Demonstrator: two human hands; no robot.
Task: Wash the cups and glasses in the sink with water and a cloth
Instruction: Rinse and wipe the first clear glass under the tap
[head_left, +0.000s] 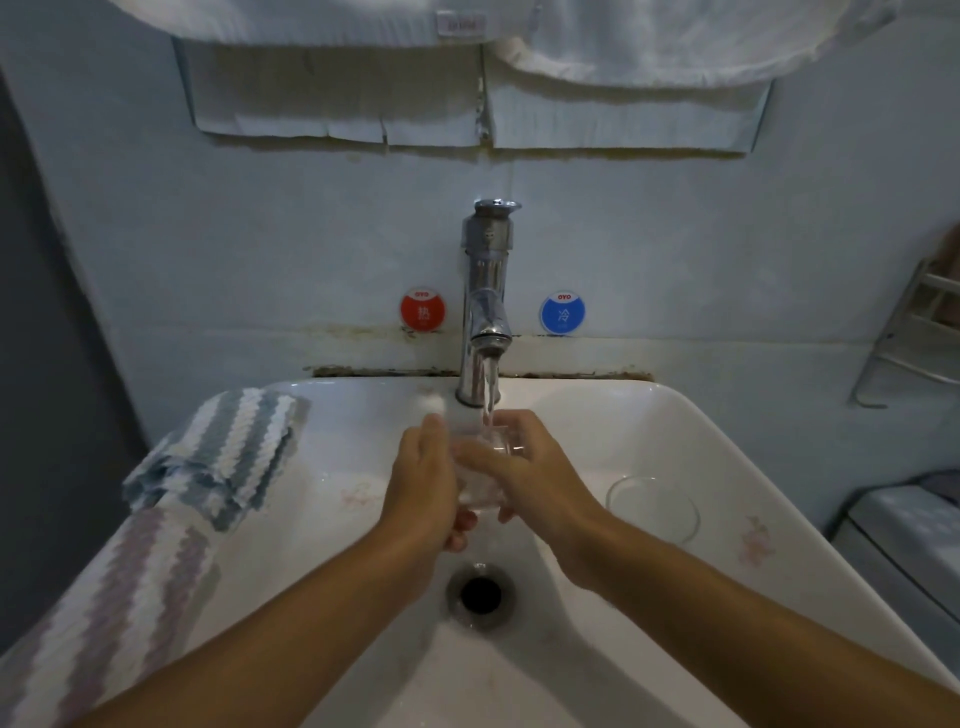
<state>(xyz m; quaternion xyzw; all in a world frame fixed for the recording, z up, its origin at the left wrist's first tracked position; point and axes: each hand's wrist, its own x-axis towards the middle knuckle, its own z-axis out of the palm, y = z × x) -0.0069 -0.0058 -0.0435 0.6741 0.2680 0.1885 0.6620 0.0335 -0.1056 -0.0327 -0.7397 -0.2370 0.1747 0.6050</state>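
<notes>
Water (489, 387) is running from the chrome faucet (485, 301), and a clear glass (480, 470) is being held right under its spout, above the basin of the white sink (691, 431). The stream is falling into the glass's open mouth.

Both hands are gripping that glass. The left hand (423, 480) is wrapping it from the left of the faucet's line, its fingers curling underneath so that the fingertips are showing below the glass. The right hand (524, 467) is clasping it from the other side, fingers bent round the upper wall and rim — thumb and fingers closing on the glass rather than lying flat. The glass is tilting slightly toward the person.

A second clear glass (652, 506) is lying in the basin, right of the faucet and nearer the person, apart from the hands. The drain (480, 595) is sitting straight below the faucet, nearer the person than the held glass.

A striped cloth (228, 452) — blue-grey and white — is lying bunched on the sink's rim to the left of the faucet, and another striped cloth (119, 582) in purple and white is draping over the rim just nearer the person, touching the first.

On the wall, a red round sticker (423, 310) is sitting left of the faucet and a blue round sticker (562, 312) right of it. White towels (649, 47) are hanging above.
</notes>
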